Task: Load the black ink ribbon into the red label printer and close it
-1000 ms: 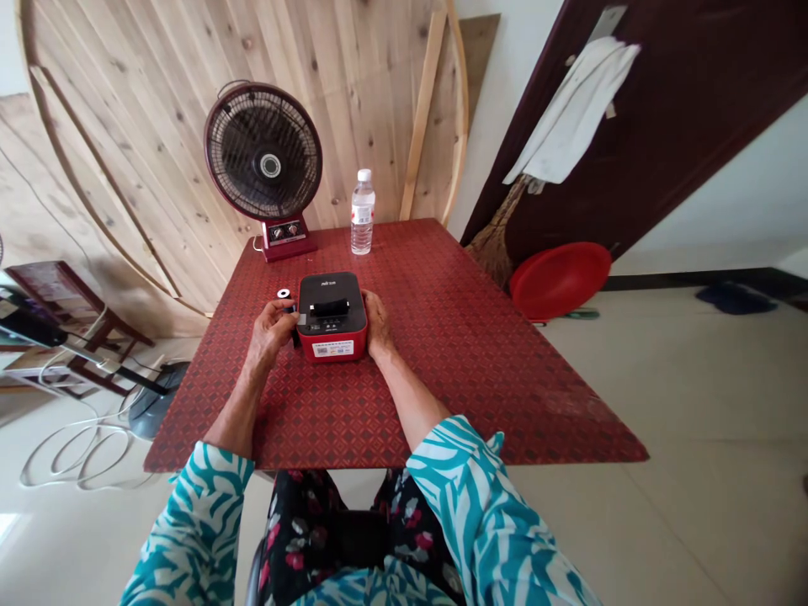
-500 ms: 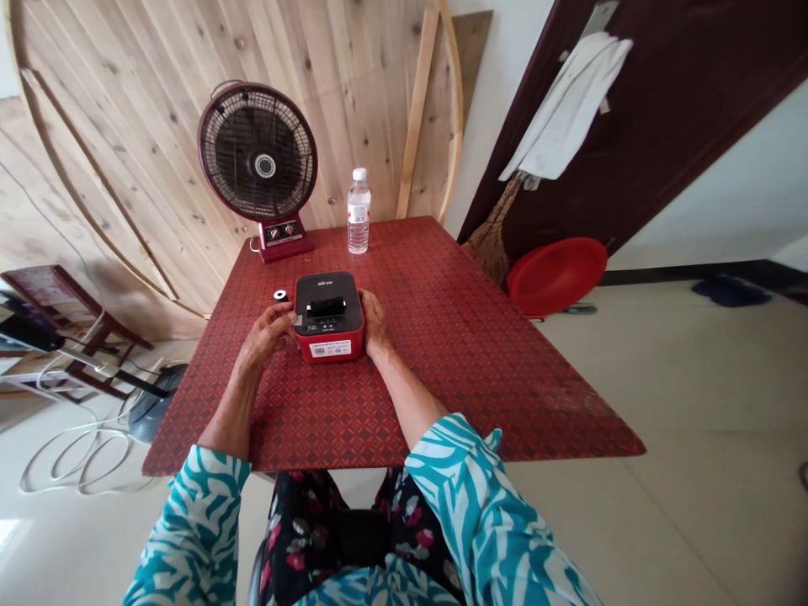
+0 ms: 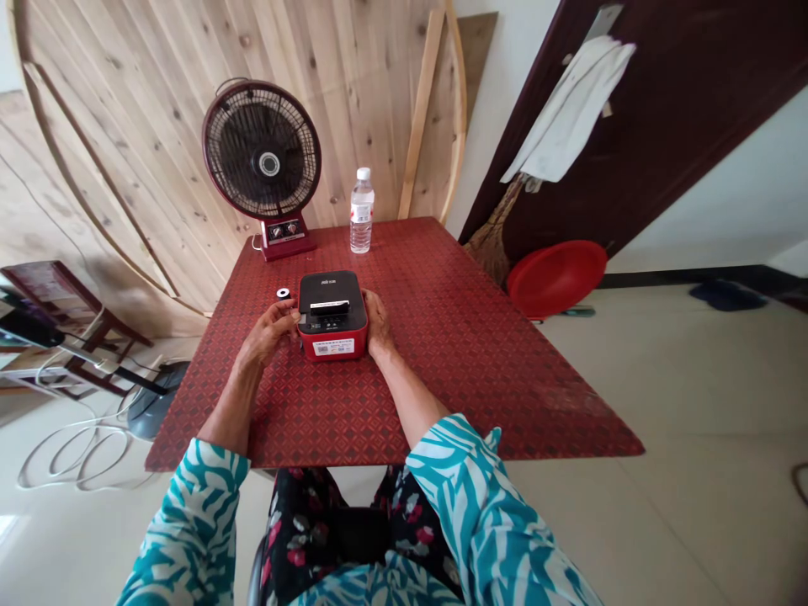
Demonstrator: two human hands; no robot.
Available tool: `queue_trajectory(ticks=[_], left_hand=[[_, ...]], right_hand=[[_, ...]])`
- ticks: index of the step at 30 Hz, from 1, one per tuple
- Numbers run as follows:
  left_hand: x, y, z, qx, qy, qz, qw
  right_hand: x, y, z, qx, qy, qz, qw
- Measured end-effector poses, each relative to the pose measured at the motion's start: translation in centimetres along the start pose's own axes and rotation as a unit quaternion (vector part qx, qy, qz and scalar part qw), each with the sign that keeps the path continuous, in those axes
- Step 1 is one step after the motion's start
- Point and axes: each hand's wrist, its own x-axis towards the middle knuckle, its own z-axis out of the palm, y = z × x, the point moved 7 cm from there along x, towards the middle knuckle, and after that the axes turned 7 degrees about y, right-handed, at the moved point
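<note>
Two hands at one red table [image 3: 473, 379]: left hand [image 3: 265, 338], right hand [image 3: 380, 325]. Beyond, one red-black device [image 3: 334, 326], one white-ended roll [image 3: 284, 294], one bottle [image 3: 361, 215], one fan [image 3: 269, 164]. White strip [image 3: 329, 305] crosses device's top, where mostly black showed half second earlier. Device sits between hands: right laid along right side, left fingers bent at left edge; grip there, cannot tell.

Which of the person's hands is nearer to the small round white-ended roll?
Left. The left hand is close to the roll, on its near side; the right hand is across the black-topped red box.
</note>
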Motion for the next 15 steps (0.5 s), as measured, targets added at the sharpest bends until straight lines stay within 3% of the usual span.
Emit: queue_trajectory(ticks=[5,11,15], left_hand=[[0.19,-0.29,0.34,0.015,0.0,0.028,1.0],[0.24,-0.65,-0.09,0.003,0.025,0.013,1.0],[0.37,0.01,-0.19,-0.016,0.029,0.055,0.998]], right_hand=[[-0.09,-0.1,-0.02,0.003,0.004,-0.007,1.0],[-0.07,-0.3,-0.1,0.0,0.004,-0.012,1.0],[-0.01,-0.35,-0.09,-0.004,-0.007,-0.014,1.0]])
